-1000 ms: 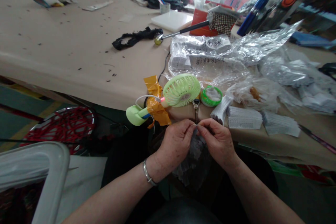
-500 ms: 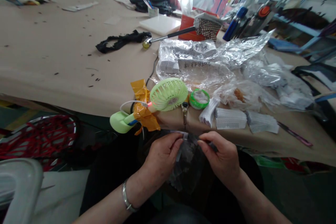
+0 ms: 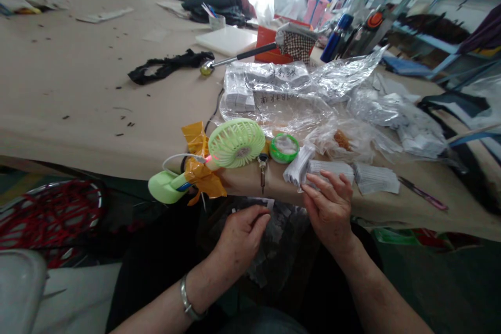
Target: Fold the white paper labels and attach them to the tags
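My left hand (image 3: 243, 229), with a metal bangle on its wrist, is closed in a pinch below the table edge. A small white label (image 3: 268, 202) shows at its fingertips. My right hand (image 3: 331, 209) is open, its fingers stretched over the front of the stacks of white labels. Its fingertips are by the left stack (image 3: 298, 166) and partly cover the middle stack (image 3: 332, 168); whether they touch is hard to tell. Another stack (image 3: 376, 178) lies to the right. A tool like a soldering iron (image 3: 263, 171) points down over the table edge. Under my hands hangs a clear plastic bag (image 3: 279, 250) with pale pieces in it.
A green handheld fan (image 3: 237, 143) is fixed with orange tape (image 3: 198, 162) at the edge. Beside it stands a green round tub (image 3: 284, 148) with white stuffing. Clear plastic packets (image 3: 282, 107) lie behind. Tweezers (image 3: 422, 193) rest at right, a black cloth strip (image 3: 168, 66) farther back.
My right hand has parted from the left, opened and moved up to the label stacks. My left hand stays pinched below the table edge. The view has shifted slightly right.
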Motion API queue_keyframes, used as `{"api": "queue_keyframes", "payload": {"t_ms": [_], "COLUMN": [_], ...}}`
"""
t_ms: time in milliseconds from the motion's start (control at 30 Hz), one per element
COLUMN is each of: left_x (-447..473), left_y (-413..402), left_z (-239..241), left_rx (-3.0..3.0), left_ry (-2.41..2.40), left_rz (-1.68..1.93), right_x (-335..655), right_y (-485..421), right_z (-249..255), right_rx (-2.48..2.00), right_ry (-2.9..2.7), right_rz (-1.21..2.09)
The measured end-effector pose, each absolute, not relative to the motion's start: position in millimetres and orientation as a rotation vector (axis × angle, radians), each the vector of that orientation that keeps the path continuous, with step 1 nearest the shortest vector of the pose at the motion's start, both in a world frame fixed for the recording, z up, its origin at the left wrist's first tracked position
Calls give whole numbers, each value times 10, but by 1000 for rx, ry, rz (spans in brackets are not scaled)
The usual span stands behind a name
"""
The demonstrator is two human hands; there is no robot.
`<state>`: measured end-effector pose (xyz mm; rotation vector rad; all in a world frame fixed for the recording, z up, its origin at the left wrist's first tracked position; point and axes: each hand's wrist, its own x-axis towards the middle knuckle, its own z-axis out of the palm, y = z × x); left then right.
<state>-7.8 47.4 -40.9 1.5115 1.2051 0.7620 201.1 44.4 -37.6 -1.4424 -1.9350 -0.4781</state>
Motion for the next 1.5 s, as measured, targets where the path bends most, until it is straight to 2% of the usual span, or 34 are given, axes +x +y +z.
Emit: {"api": "queue_keyframes", "payload": {"t_ms": [100,300,400,533,733,867,1200,1500], "left_x": [45,331,435,495,501,514,552,582], "left_y": [497,527,558,586,553,527,558,514], "left_z": [-276,-89,-92,-101,-126,-205,-57,-113], "left_rx": [1315,524,386,384,482,515,496,323], "left_ry": [1126,713,651,765,944,948,940,648], "left_rz": [739,649,691,675,587,572,445,551], "right_x": [2039,1900,1843,1982,2313,2374,2411,2125], "right_y": [422,119,-12,21,249,284,228,64], "right_z": [-271,-159,-165,-186,-318,-394,-361,-309], "right_rx": [-1388,-1204,-1165,-1215,-1602,-1563,-1340,-1051], "right_ry": [-1914,-2033,-2094,-2089,-2002,-1978,-1805,-2055], "right_rz": [-413,-232,-157,-159,-426,-462,-263,57]}}
